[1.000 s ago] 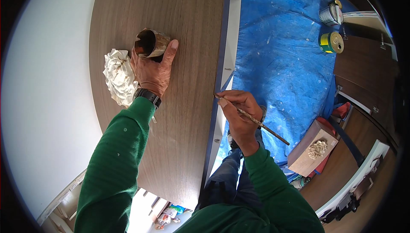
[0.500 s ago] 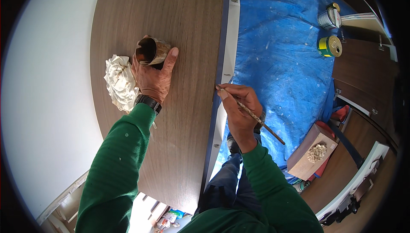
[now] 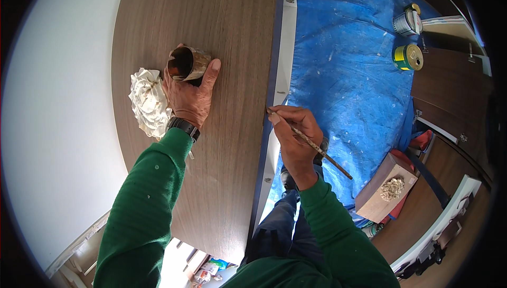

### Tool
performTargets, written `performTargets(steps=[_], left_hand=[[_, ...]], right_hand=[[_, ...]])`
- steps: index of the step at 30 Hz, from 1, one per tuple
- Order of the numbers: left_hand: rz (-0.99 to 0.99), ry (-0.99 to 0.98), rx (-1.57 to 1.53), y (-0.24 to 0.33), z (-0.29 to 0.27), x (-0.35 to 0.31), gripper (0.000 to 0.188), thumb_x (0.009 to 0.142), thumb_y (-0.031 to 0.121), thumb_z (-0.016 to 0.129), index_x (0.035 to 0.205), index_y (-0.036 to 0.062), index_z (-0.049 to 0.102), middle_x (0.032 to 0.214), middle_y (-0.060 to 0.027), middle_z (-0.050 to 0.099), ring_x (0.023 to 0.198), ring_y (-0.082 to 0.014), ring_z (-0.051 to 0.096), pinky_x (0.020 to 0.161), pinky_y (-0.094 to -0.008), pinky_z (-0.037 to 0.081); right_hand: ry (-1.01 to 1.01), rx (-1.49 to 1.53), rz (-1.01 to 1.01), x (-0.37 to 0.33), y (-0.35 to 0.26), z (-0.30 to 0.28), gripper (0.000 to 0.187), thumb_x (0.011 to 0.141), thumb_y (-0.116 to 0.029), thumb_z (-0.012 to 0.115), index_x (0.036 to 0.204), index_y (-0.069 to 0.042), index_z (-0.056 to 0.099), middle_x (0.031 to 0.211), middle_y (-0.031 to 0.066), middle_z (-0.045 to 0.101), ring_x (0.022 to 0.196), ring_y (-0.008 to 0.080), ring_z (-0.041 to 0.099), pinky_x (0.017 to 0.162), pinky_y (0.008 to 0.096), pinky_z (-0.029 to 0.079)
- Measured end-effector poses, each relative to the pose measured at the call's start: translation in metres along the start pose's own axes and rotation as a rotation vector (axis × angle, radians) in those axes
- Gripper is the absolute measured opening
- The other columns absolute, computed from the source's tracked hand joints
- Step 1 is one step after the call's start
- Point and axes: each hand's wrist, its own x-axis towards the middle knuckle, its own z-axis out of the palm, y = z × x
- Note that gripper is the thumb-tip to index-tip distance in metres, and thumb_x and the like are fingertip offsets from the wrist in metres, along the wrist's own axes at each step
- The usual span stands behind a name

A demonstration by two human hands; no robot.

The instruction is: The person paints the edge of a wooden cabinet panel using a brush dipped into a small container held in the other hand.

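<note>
The left hand [image 3: 188, 98] holds a round, open-topped, brown-stained cup [image 3: 198, 66] between thumb and fingers, the fingertips hidden, over the brown wood-grain surface [image 3: 227, 24], just beside a crumpled off-white cloth [image 3: 149, 100]. The right hand [image 3: 299, 137] pinches a slender, spattered brown brush-like tool [image 3: 336, 166] near its tip, at the surface's dark blue edge [image 3: 273, 63]; whether the tip touches is unclear. The tool looks light and stiff, best pinched low for fine control. The cup seems light and rigid, best steadied round its sides.
</note>
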Motion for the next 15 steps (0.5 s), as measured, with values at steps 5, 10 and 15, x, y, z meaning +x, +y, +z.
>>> performTargets(steps=[5, 10, 15], left_hand=[[0.024, 0.02, -0.008, 0.001, 0.001, 0.0, 0.103, 0.078, 0.071, 0.082, 0.151, 0.0058, 0.05, 0.138, -0.0153, 0.057, 0.134, -0.0313, 0.051, 0.118, -0.047, 0.035], [0.066, 0.047, -0.035, -0.001, 0.002, 0.001, 0.096, 0.079, 0.058, 0.09, 0.149, 0.0035, 0.052, 0.127, -0.0133, 0.066, 0.118, -0.0237, 0.064, 0.107, -0.0392, 0.051], [0.04, 0.034, -0.017, -0.001, 0.0, 0.0, 0.097, 0.079, 0.058, 0.09, 0.151, 0.005, 0.051, 0.129, -0.0128, 0.065, 0.119, -0.0239, 0.064, 0.108, -0.0399, 0.051]], right_hand=[[0.001, -0.002, 0.028, -0.007, -0.001, -0.001, 0.01, 0.093, 0.005, 0.072, 0.1, 0.003, 0.066, 0.108, 0.0175, 0.076, 0.097, 0.0191, 0.076, 0.086, 0.0291, 0.063], [-0.012, -0.016, 0.004, -0.012, 0.002, -0.003, 0.01, 0.093, 0.005, 0.072, 0.1, 0.002, 0.066, 0.108, 0.018, 0.076, 0.097, 0.0192, 0.076, 0.087, 0.0295, 0.063], [-0.027, -0.02, 0.028, -0.017, 0.0, -0.004, 0.01, 0.092, 0.006, 0.072, 0.1, 0.002, 0.066, 0.108, 0.0176, 0.076, 0.098, 0.0191, 0.076, 0.087, 0.0296, 0.063]])
